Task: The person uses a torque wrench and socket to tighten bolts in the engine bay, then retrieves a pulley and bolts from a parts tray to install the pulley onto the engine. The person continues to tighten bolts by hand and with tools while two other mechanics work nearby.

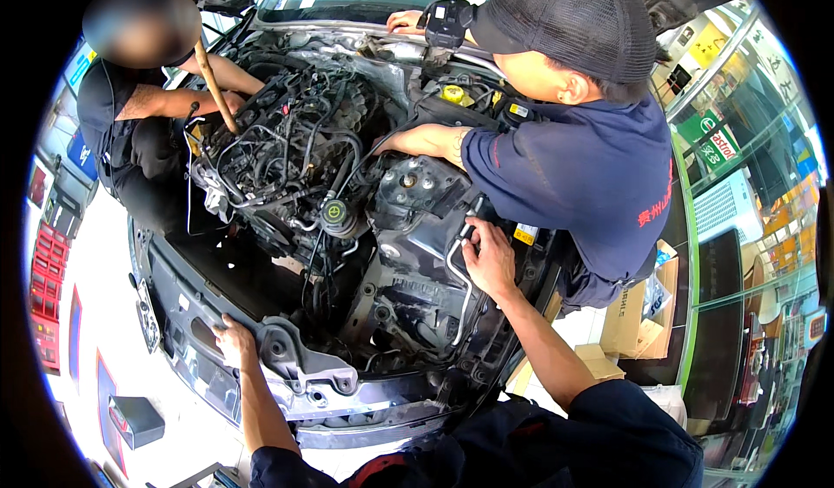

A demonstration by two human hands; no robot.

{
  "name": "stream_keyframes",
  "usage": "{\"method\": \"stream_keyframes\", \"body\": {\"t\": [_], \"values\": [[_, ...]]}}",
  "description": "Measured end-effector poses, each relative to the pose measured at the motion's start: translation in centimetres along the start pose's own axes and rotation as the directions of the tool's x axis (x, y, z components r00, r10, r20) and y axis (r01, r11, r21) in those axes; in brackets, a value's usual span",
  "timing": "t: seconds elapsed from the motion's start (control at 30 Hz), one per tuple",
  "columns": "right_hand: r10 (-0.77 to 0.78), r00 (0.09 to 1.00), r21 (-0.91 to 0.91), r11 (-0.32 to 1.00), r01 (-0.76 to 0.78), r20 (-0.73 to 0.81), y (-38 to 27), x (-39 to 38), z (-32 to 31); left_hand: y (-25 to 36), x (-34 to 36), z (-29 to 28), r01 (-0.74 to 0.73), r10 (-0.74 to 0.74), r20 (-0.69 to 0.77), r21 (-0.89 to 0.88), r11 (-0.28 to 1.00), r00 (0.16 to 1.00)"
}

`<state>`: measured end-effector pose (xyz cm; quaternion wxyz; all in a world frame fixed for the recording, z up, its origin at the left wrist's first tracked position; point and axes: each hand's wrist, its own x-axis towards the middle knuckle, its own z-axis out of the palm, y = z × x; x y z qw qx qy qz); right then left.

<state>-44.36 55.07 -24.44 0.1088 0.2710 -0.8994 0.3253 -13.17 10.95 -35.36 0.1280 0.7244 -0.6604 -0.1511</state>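
two hands of the wearer are laid on an opened engine bay. the right hand is closed around a thin metal pipe at the bay's right edge, gripped near the pipe's upper bend; from there the pipe's long axis runs downward and slightly left toward the front crossmember, its lower end lost among dark brackets. the left hand is rested flat, fingers spread, on the crossmember near the bay's front left corner, nothing being held in it. the pipe lies well apart from the left hand, so the right is far the nearer. two other people are seen: one in a dark cap leaning in from the right edge, another at the far left corner beside a wooden stick. where the pipe ends and how it is fastened cannot be made out.
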Motion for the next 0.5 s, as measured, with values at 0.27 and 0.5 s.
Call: {"method": "stream_keyframes", "body": {"t": [0.27,0.5], "values": [[-0.04,0.998,-0.003,0.999,0.04,-0.056,-0.2,-0.1,0.1,0.9,-0.9,-1.3,0.038,-0.038,-0.031,0.02,0.999,0.999],[0.016,0.999,-0.004,1.0,-0.017,-0.045,0.0,-0.3,-1.0,2.7,-1.0,-1.6,0.067,-0.068,0.09,0.017,0.998,0.994]]}}
